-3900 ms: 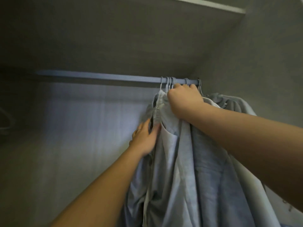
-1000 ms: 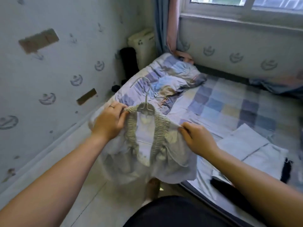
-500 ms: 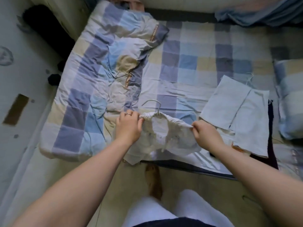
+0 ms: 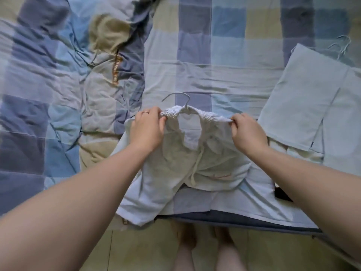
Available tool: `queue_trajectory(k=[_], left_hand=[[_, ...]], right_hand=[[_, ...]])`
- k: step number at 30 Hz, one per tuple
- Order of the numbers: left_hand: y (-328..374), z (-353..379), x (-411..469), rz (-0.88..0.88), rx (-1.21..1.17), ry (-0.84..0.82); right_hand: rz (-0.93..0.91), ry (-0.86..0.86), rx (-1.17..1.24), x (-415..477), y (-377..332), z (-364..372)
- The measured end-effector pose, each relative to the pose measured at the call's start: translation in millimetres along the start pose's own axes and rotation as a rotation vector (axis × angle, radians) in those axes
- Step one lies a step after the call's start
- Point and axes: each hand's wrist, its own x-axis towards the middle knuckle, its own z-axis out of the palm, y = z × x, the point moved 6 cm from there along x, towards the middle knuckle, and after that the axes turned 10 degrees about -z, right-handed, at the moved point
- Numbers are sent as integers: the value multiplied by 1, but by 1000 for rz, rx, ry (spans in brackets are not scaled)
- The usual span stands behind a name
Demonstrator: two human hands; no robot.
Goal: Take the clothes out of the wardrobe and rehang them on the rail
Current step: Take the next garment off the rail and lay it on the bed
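White drawstring shorts [image 4: 175, 163] lie on the near edge of the bed, still on a pale wire hanger [image 4: 178, 98] whose hook points away from me. My left hand [image 4: 148, 130] pinches the left side of the elastic waistband. My right hand [image 4: 248, 133] pinches the right side of the same waistband. The waistband is stretched between both hands. One leg of the shorts hangs over the bed edge. The wardrobe and the rail are out of view.
A checked sheet [image 4: 224, 55] covers the bed, with a crumpled checked quilt [image 4: 68, 75] at the left. Pale blue shorts [image 4: 312, 98] lie flat at the right beside another hanger [image 4: 341, 45]. A dark object [image 4: 282, 195] lies under my right forearm. My bare feet [image 4: 207, 251] stand on the tiled floor.
I have turned from the wardrobe to the bed with the white shorts on their hanger. In the last second they came down onto the bed edge, and my hands pulled the waistband wider.
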Motion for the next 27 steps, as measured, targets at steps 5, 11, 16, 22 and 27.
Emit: queue_trajectory(k=[5,11,16,22,27], left_hand=[[5,33,62,-54,-50,16],[11,71,104,-90,-131,-27],[17,83,78,-61,-18,-100],[19,55,7,-85,87,-174],[16,4,-44,-165,-39,-197]], right_hand=[[33,30,66,68,24,38],[96,-16,241,113,43,67],[47,-119,220,83,34,65],[-105,-131,-21,31,0,22],[-188,-246,-153,-17,-35,-18]])
